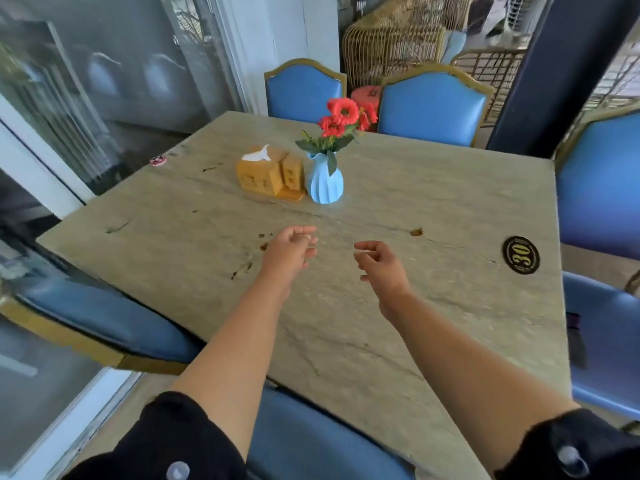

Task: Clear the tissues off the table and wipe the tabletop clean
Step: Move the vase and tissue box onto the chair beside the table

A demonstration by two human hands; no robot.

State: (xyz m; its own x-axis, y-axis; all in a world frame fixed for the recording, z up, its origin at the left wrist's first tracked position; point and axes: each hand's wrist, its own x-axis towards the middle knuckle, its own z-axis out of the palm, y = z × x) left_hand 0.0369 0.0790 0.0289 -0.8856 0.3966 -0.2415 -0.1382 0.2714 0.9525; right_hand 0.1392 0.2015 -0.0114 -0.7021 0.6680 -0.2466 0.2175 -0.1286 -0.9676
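Note:
A beige stone-look table (433,209) fills the view, with brown stains (415,232) and smears near its middle. A yellow wooden tissue box (259,176) stands toward the far side with a white tissue (258,154) sticking out of its top. My left hand (291,251) hovers over the table's middle, fingers loosely curled, nothing clearly in it. My right hand (379,263) is beside it, a short gap apart, fingers half bent and empty. No loose tissues or cloth are visible on the tabletop.
A blue ribbed vase (324,183) with red flowers (344,116) stands right of the tissue box. A black oval "30" sticker (521,254) marks the right side. Blue padded chairs (431,105) surround the table. A glass wall runs along the left.

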